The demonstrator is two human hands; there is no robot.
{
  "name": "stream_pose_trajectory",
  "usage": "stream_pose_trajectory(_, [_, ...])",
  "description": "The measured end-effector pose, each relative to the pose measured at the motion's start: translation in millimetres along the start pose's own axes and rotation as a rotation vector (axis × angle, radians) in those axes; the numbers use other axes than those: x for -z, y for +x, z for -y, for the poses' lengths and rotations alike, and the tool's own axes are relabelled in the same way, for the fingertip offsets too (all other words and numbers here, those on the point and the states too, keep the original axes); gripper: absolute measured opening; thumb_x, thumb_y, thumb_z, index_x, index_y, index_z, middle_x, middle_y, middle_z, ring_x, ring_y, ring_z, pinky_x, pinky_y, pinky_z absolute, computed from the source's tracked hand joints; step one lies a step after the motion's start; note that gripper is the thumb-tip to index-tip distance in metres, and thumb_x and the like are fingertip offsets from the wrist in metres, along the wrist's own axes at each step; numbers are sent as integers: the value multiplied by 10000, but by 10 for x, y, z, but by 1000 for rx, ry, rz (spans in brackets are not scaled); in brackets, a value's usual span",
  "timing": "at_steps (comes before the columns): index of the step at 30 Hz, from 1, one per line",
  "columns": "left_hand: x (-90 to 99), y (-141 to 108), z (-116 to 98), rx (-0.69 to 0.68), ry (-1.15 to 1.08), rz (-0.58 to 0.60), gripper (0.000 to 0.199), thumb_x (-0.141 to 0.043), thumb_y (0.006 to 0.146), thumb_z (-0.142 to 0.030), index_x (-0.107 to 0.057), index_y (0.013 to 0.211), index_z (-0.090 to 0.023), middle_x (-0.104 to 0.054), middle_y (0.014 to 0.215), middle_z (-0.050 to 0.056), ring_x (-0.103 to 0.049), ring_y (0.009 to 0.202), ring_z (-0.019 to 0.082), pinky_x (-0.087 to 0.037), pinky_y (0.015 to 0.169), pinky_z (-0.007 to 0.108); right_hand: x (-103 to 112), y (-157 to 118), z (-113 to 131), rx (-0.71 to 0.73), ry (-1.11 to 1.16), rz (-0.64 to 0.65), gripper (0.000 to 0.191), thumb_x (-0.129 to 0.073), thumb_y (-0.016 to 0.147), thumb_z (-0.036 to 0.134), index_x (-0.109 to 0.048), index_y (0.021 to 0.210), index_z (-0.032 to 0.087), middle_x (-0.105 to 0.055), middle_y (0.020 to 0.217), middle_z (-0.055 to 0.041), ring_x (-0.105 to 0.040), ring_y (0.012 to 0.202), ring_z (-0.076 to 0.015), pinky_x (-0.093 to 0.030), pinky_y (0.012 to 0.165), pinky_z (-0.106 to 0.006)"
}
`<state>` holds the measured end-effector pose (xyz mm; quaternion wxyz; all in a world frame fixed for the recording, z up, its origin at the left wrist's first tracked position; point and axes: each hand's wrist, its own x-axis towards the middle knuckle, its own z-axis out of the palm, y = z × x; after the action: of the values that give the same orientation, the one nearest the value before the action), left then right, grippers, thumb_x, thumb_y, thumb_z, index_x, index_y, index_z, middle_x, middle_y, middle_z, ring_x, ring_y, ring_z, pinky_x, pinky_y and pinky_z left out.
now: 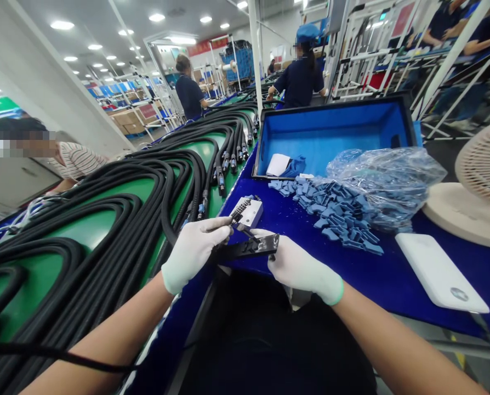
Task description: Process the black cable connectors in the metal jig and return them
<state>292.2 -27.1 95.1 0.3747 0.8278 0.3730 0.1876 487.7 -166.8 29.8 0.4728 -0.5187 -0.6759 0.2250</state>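
Both hands wear white gloves and meet in front of me at the table's edge. My left hand [196, 249] is closed, thumb and fingers pinching a small dark part [241, 227] whose kind I cannot make out. My right hand [298, 266] is closed round the end of a flat black piece [249, 248] with pale shiny marks, which reaches left under the small part. Just beyond the fingers stands a white block [252, 213] with a dark ridged strip [240, 208] along its left side. Small blue plastic clips [339, 214] lie heaped to the right of the block.
Black corrugated hoses [154, 181] with connector ends cover the green bench [101, 204] on the left. A blue crate [331, 129], a clear plastic bag [388, 181], a white power bank [440, 271] and a fan [487, 170] stand right. Several co-workers are beyond.
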Motion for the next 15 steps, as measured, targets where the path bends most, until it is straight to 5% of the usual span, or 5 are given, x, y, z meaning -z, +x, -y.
stream_pose_trajectory(9, [-69,0,56,9,-35,-8,463,-683,896,-500,-780,1245,-213,-785,1187,57,-725,1102,341,-546,1023,435,-61,1,-24,31,91,-10,796,-467,778,-29,-497,1512,276,-558,1531,-45,-488,1457,-256,-351,1260,-482])
stream_pose_trajectory(15, [-86,-17,30,-8,-40,3,400,-714,868,-463,-807,1174,-223,-784,1188,53,-713,1128,338,-529,1051,429,-84,-34,-111,13,52,-41,582,-501,791,-22,-603,1302,235,-688,1273,-80,-634,1240,-251,-466,1157,-450])
